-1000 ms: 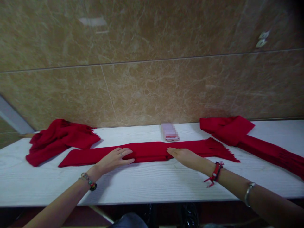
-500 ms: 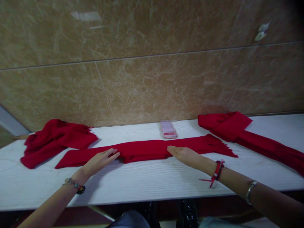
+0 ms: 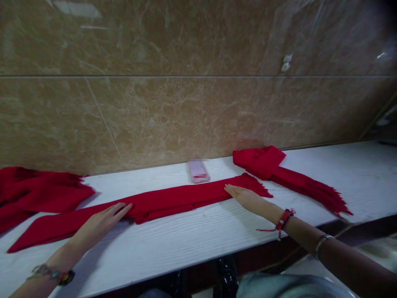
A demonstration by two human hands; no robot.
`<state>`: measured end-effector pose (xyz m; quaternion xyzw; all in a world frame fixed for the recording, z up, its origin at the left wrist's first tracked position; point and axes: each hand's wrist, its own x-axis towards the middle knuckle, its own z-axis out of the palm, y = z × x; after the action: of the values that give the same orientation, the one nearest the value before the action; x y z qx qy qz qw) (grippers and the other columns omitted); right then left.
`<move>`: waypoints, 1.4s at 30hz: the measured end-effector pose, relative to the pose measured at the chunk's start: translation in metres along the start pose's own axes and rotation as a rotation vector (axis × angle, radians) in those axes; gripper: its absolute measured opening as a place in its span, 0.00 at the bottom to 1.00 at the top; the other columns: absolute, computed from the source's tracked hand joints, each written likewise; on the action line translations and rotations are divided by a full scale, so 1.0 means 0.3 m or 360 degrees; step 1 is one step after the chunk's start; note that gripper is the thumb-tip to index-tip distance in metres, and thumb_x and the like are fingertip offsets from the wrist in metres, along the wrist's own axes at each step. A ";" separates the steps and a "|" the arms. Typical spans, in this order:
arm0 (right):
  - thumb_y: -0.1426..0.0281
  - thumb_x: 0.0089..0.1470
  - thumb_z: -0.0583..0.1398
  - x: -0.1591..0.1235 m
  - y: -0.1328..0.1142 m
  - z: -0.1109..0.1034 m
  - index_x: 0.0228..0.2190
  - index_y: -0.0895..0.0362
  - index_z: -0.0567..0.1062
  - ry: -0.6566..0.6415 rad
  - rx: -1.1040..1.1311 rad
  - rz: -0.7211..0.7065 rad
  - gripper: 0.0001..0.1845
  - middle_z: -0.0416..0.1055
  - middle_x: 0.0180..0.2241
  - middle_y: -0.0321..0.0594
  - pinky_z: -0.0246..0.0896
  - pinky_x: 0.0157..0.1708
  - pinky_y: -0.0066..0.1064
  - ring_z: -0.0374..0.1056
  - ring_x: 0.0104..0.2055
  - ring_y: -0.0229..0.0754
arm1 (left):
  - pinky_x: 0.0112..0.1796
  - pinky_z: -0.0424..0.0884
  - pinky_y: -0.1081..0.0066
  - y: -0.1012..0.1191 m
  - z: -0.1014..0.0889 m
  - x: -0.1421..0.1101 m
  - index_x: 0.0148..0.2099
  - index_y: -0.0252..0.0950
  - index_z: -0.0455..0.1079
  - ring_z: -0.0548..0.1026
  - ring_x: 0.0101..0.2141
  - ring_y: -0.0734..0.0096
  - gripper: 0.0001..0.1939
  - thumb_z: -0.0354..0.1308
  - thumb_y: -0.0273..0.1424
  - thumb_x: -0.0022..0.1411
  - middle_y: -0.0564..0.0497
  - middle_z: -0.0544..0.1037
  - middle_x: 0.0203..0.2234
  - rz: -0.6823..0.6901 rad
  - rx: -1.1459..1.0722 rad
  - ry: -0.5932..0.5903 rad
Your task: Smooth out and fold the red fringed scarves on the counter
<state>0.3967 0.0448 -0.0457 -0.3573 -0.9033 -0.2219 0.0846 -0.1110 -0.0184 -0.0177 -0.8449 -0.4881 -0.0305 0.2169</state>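
Note:
A long red scarf [image 3: 173,200], folded lengthwise into a narrow strip, lies across the white bench with its fringed end to the right. My left hand [image 3: 107,219] rests on its left half, fingers stretched out over the cloth beside a small step in the front edge. Near the fringe, my right hand [image 3: 246,198] lies flat on the scarf with its fingers extended. Both thumbs are mostly hidden. A second red scarf [image 3: 46,190] sits in a loose heap at the left. Another red scarf [image 3: 263,163] is folded over itself at the back right, its fringe pointing forward.
A pinkish phone-like item [image 3: 198,171], partly pixelated, lies behind the middle scarf. The white bench [image 3: 173,248] meets a brown marble-patterned wall [image 3: 173,116] at the back. Its front edge runs just above my legs.
The view has turned to the right. My right hand has slid along the scarf toward the fringe, and the front edge there lies straighter. My left hand stays near the same step.

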 end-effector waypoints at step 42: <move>0.83 0.51 0.51 -0.059 0.017 -0.073 0.39 0.63 0.74 0.0195 0.0302 0.0166 0.16 0.74 0.39 0.48 0.67 0.41 0.32 0.70 0.41 0.42 | 0.37 0.66 0.65 0.548 -0.069 0.534 0.42 0.34 0.70 0.70 0.34 0.66 0.13 0.45 0.26 0.62 0.46 0.72 0.33 0.0592 -0.0346 0.0189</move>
<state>0.4130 0.0271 -0.0300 -0.3799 -0.8936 -0.1523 0.1845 0.1137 0.0326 -0.0122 -0.9354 -0.3041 -0.0923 0.1547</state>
